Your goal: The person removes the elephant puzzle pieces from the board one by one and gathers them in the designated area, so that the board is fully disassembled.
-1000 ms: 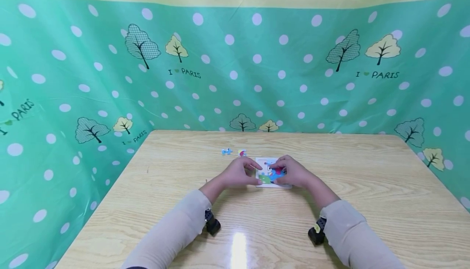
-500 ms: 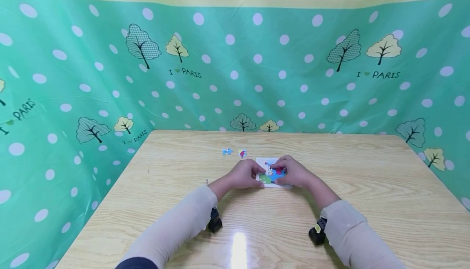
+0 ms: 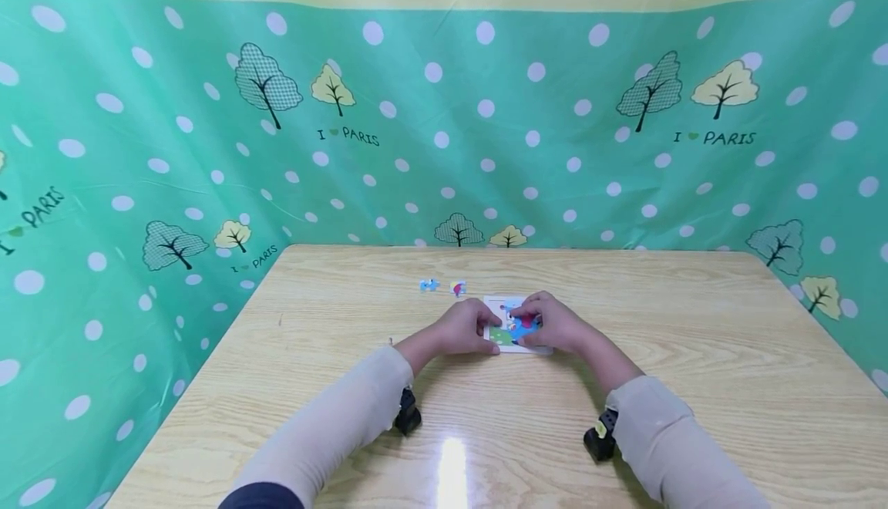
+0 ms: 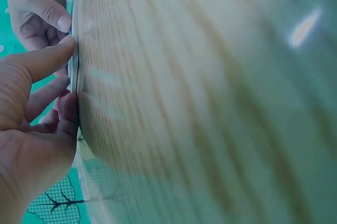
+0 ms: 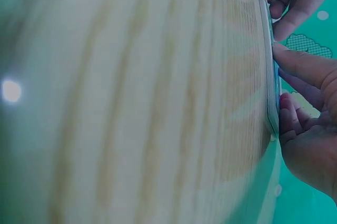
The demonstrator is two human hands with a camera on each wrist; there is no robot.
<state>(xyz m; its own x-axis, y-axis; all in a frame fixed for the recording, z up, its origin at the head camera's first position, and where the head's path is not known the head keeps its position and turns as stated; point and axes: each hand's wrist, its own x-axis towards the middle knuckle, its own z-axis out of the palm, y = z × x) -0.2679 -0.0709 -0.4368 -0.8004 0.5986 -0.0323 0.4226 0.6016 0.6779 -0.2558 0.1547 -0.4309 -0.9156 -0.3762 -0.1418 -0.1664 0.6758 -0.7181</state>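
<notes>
A small jigsaw puzzle board [image 3: 493,306] with a white rim lies flat on the table, showing a blue figure with red and a green patch. My left hand [image 3: 461,328] holds its left side, the thumb at the near edge and the fingers curled at the side. On the right, my right hand [image 3: 559,327] grips the board, with thumb and index finger spread over the blue and red part. Both wrist views show the board edge-on, so its face is hidden there. Two loose puzzle pieces, one blue [image 3: 429,285] and one red and white [image 3: 458,288], lie behind my left hand.
The wooden table [image 3: 333,293] carries a bright light reflection near its front. A green dotted curtain [image 3: 444,108] with printed trees hangs behind and along the sides. Black wrist cameras [image 3: 600,441] sit under both sleeves.
My left hand has moved slightly right and closed in on the board's left side. My right hand has stayed in place, and the loose pieces have not moved.
</notes>
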